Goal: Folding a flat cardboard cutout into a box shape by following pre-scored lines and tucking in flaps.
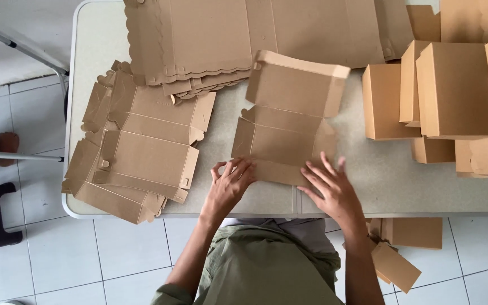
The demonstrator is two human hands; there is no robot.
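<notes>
Cardboard box blank (285,131) lies part-folded on the worktop (391,181). Left hand (230,183) and right hand (331,189) press its near flap flat, fingers spread, each grip open and clasping nothing, for creasing.

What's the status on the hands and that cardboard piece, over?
Left hand and right hand both open, pressing the near edge of the flat box blank. Far flap folded up. Stack of blanks left, folded boxes right; nothing blocking.
</notes>
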